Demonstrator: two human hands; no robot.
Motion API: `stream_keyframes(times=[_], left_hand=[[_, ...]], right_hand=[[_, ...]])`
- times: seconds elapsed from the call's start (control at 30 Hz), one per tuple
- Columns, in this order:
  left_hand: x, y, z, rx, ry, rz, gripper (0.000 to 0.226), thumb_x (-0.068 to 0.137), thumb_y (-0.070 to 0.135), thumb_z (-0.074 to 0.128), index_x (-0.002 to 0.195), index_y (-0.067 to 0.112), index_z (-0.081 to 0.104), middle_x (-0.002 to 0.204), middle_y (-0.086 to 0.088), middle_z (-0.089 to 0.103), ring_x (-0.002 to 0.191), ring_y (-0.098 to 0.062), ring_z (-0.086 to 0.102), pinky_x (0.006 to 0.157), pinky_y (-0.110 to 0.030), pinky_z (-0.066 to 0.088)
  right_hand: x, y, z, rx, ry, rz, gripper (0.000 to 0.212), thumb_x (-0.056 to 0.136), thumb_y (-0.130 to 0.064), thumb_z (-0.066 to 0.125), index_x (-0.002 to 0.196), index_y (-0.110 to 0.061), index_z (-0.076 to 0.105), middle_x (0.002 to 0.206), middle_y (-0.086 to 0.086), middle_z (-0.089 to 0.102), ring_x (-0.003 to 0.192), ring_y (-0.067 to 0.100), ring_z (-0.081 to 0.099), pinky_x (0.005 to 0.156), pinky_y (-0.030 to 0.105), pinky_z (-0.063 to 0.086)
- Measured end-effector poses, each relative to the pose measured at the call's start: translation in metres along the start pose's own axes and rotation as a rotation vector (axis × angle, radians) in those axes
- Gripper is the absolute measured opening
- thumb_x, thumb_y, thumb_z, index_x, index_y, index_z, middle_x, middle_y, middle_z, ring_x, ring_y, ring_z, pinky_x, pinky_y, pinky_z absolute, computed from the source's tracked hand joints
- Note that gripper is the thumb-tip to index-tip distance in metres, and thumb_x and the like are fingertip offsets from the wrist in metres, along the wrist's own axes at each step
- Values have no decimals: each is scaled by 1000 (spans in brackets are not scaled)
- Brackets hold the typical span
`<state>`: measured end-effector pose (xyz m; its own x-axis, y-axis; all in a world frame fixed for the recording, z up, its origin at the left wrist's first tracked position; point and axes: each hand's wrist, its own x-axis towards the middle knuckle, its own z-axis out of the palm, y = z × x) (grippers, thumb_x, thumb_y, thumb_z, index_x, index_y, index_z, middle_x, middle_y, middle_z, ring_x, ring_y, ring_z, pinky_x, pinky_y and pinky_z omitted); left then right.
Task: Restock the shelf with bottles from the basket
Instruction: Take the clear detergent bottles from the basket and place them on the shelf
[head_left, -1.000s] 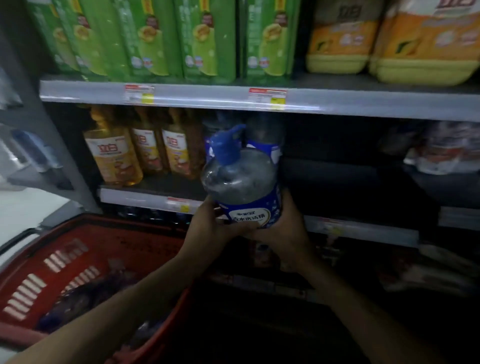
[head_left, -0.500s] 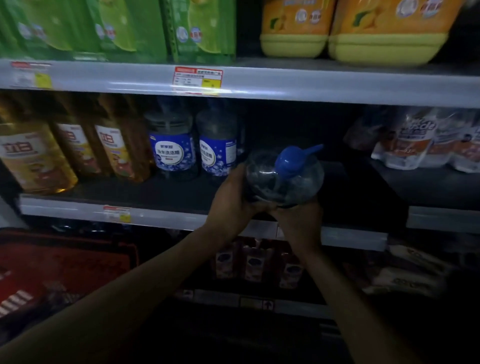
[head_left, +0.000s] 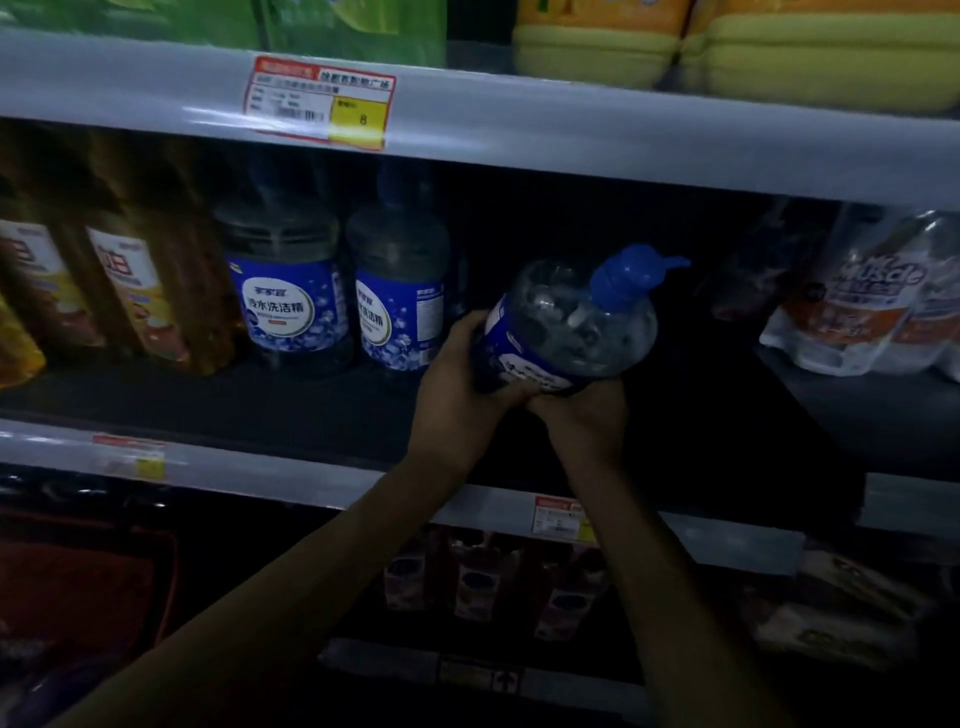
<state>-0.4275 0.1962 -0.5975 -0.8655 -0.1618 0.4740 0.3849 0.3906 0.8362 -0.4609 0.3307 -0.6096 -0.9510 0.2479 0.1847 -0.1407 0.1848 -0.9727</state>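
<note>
Left hand (head_left: 457, 374): fingers curled round the lower side of the bottle, gripping it.
Right hand (head_left: 584, 415): cupped under the base, taking the weight.
Bottle (head_left: 566, 327): clear with a blue label and blue pump cap (head_left: 631, 278), tilted, held over the dark gap on the shelf (head_left: 208, 400), not yet set down.
Neighbours: matching bottles (head_left: 288, 301) stand upright just left of the gap, with white pouches (head_left: 857, 301) to the right.
Basket (head_left: 78, 571): red, dim, low on the left.
Doing it well: bring the bottle upright and land its base flat beside the matching pair with the label forward. Let go only once it stands steady.
</note>
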Motion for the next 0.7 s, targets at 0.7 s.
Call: stream_keyframes(times=[0.7], left_hand=[[56,-47,49,-62,64,-262,71,90,64,43,157,43,30,154,7,51,139,-15,50,114,-47,45]], right_hand=[[73,-6,53,-337,71,-24,49,81,-38,81,116,-13,58,115,8,68,96,27,67,69,33,54]])
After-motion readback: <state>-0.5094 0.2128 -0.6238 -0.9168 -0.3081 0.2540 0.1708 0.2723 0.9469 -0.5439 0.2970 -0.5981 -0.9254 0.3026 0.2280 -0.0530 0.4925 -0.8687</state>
